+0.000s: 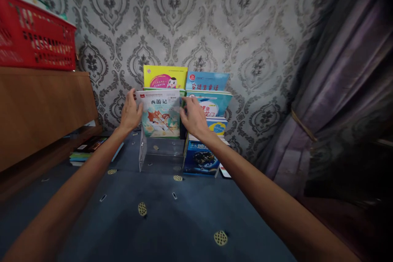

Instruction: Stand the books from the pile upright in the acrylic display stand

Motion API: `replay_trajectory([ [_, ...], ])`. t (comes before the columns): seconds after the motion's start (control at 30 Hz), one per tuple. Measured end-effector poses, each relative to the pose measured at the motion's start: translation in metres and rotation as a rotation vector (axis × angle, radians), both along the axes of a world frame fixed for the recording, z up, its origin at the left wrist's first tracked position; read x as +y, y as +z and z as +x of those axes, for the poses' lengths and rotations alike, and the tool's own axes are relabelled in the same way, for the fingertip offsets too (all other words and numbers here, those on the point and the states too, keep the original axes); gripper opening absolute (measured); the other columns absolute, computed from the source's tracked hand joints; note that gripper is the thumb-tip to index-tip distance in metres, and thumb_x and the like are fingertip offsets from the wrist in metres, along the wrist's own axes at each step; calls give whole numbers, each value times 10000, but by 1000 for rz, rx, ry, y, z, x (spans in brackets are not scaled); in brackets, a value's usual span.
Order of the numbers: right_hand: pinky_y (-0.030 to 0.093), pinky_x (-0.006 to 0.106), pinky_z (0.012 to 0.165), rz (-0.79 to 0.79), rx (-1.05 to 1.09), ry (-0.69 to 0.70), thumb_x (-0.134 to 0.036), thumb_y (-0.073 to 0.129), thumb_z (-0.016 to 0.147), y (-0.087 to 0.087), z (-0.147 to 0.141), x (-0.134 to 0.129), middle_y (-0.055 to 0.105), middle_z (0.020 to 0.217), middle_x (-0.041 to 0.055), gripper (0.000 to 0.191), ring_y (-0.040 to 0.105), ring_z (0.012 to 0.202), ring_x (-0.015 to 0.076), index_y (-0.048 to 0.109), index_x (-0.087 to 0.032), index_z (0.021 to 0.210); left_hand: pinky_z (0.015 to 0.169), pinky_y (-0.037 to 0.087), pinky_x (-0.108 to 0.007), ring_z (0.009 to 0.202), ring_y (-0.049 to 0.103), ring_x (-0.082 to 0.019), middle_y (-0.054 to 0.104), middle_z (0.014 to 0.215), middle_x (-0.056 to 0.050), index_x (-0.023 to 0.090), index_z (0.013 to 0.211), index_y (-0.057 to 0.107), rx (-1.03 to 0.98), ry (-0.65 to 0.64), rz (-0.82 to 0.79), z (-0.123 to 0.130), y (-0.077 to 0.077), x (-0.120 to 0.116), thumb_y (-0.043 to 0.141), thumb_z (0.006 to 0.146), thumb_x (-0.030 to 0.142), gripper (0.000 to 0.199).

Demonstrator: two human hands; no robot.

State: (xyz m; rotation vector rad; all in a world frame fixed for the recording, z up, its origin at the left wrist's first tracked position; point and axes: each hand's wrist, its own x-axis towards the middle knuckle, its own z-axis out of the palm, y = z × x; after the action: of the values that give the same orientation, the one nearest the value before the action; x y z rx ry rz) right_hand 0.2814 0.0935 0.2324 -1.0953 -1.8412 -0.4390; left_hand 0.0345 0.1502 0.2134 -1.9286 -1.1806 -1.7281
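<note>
A picture book (161, 116) with a pale green cover stands upright in the left column of a clear tiered book stand (164, 148). My left hand (131, 111) grips its left edge, thumb in front and fingers reaching behind the upper corner. At the right edge, my right hand (195, 118) holds it with bent fingers, partly covering the books there. Behind it rises a yellow book (166, 74). The right column carries a light-blue book (208, 80), a teal book (222, 100) and, at the bottom, a dark-blue book (201, 159). The stand's lowest left tier shows bare plastic.
The stand rests on a dark-blue patterned cloth (159, 221) in front of a wallpapered wall (175, 20). To the left are a small stack of books (89, 147), a wooden cabinet (46, 110) and a red basket (39, 37). A tied curtain (294, 106) hangs at right.
</note>
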Motion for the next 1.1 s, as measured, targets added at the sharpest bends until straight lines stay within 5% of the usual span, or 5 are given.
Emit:
replay_trajectory([
  [0.27,364,570,1136,126,-193,-22,-88,442,864,3,-13,4,486,1481,145,528,375,1416,337,506,-154,1385,1136,382,-539,1326,521,-336,528,1458,-180,161,1478,347,128,-52,-124,6,4,-4,464,920,233,575],
  [0.47,339,545,1171,97,-258,-21,-115,444,889,-2,-13,11,461,1519,125,434,343,1450,317,594,-150,1294,1150,366,-532,1367,484,-331,476,1509,-179,164,1504,303,114,-121,-130,7,2,-1,466,930,267,606],
  [0.6,352,530,1170,127,-282,-41,-85,439,881,-3,-11,12,465,1513,136,426,351,1446,312,615,-140,1265,1091,424,-518,1241,589,-320,567,1405,-199,132,1513,269,33,-133,-190,4,-4,7,531,889,250,687],
  [0.87,402,533,1124,150,-318,-79,-61,444,872,0,-13,9,479,1499,157,411,384,1422,332,633,-134,1230,979,502,-481,1066,657,-285,702,1167,-136,147,1276,533,-20,-200,-297,-2,-14,17,530,850,295,452],
  [1.1,392,518,1135,137,-331,-72,-63,444,862,0,-13,8,487,1486,149,393,377,1414,324,646,-127,1193,936,520,-451,998,658,-277,717,1106,-130,137,1147,602,19,-216,-343,-6,-13,20,506,854,368,386],
])
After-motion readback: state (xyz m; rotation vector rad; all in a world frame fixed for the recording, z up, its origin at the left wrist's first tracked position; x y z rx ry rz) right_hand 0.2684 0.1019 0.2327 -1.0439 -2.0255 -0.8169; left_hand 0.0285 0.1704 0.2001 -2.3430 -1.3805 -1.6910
